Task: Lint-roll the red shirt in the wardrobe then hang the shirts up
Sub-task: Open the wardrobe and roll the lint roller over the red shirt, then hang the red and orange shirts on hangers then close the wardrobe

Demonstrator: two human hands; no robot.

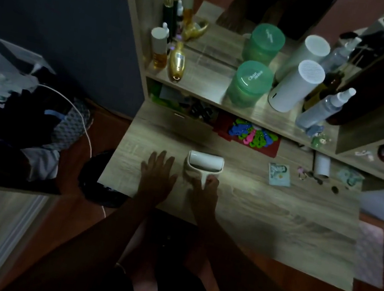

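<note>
A white lint roller point(204, 163) in its cream cover lies on the wooden desk point(275, 219), roller end away from me. My right hand point(204, 191) is closed around its short handle. My left hand point(158, 174) rests flat on the desk just left of the roller, fingers spread, holding nothing. No red shirt or wardrobe is in view.
A shelf behind holds a green jar point(249, 83), a white cylinder point(295, 86), a spray bottle point(321, 109) and perfume bottles point(178, 62) before a mirror. Coloured clips point(252, 133) sit on a red tray. A card point(279, 174) and a paper tube point(322, 164) lie right. A clothes pile point(25, 110) is at left.
</note>
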